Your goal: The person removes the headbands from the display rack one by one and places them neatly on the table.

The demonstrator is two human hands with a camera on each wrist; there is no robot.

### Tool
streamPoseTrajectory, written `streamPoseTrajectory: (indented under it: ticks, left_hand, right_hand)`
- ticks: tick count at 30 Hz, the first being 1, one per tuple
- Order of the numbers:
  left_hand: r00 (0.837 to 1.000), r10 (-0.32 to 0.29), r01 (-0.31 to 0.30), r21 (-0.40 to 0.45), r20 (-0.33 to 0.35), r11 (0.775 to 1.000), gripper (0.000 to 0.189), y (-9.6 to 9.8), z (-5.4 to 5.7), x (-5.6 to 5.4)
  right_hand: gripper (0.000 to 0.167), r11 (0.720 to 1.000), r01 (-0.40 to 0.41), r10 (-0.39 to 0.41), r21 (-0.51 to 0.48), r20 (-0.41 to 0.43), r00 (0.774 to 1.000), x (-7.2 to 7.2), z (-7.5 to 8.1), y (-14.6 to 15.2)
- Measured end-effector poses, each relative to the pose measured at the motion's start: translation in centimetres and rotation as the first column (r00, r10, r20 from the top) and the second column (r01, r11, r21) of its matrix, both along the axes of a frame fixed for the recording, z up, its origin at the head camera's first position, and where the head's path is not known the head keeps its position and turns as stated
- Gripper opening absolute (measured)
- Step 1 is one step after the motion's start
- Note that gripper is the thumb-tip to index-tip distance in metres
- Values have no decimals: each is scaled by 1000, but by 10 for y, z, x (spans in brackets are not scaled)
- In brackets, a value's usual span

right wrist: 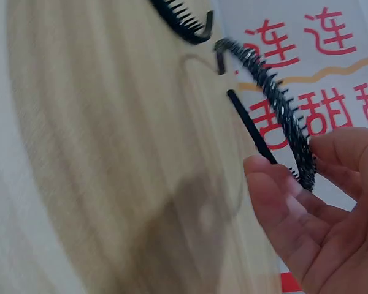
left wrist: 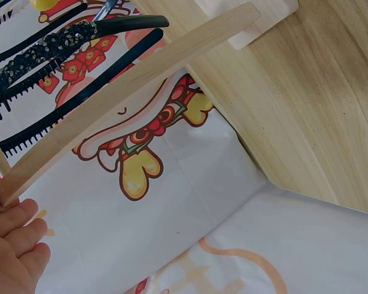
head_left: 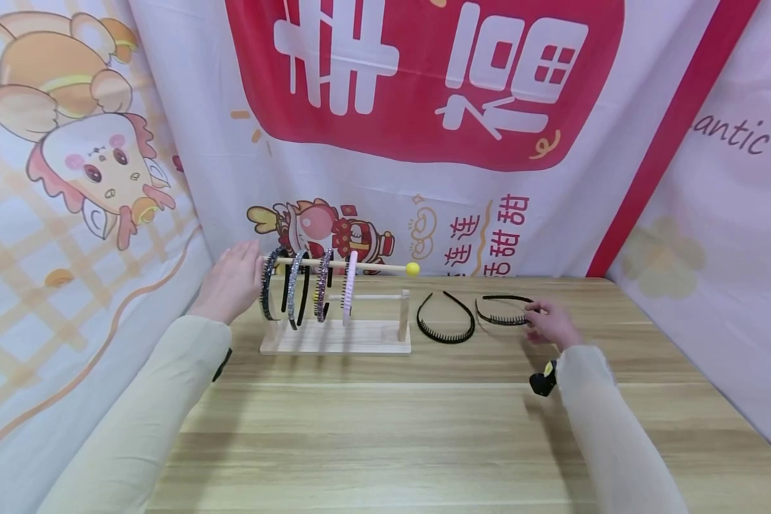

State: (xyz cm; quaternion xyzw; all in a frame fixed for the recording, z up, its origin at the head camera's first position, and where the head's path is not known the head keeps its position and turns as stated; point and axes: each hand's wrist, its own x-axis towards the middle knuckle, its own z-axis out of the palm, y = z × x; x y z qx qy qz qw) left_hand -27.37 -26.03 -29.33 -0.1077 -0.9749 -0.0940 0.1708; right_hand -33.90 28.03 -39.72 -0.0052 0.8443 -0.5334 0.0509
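My right hand [head_left: 550, 325] pinches a black sparkly headband [right wrist: 276, 98] with comb teeth between thumb and fingers, at the right of the table. Left of it, a second black toothed headband [head_left: 446, 338] lies on the tabletop. My left hand [head_left: 230, 285] touches the left end of a wooden headband rack [head_left: 334, 346], its fingers at the top of the post [left wrist: 135, 98]. On the rack's upper rod hang a black headband [head_left: 266, 285], a silver glittery headband [head_left: 293, 293], a purplish glittery headband [head_left: 322, 285] and a pale pink headband [head_left: 349, 285].
The rod ends in a yellow ball [head_left: 412, 269] on the right. A lower rod [head_left: 373, 297] crosses beneath it. Printed cloth [head_left: 424, 153] hangs behind the wood-grain table [head_left: 385, 435] and along both sides.
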Motion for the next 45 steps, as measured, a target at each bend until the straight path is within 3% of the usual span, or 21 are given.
streamPoseTrajectory:
  ticks: [4, 11, 18, 24, 38, 45]
  left_hand:
    - [1000, 0, 0, 2, 3, 1000, 49, 0, 0, 0]
    - [1000, 3, -3, 8, 8, 1000, 49, 0, 0, 1]
    - [1000, 1, -1, 5, 8, 1000, 49, 0, 0, 0]
    - [1000, 3, -3, 5, 14, 1000, 49, 0, -1, 0]
    - [1000, 0, 0, -3, -6, 1000, 49, -1, -1, -1]
    - [1000, 0, 0, -3, 9, 1000, 49, 0, 0, -1]
  right_hand:
    - [25, 995, -60, 59, 79, 11, 998, 0, -9, 4]
    - [18, 991, -136, 134, 10, 122, 983, -2, -24, 9]
    - [18, 983, -183, 176, 21, 200, 964, 2, -29, 8]
    - [19, 979, -191, 174, 67, 199, 964, 5, -29, 5]
    - [18, 989, -140, 128, 47, 200, 971, 3, -29, 7]
    - [24, 984, -122, 113, 133, 71, 991, -4, -16, 3]
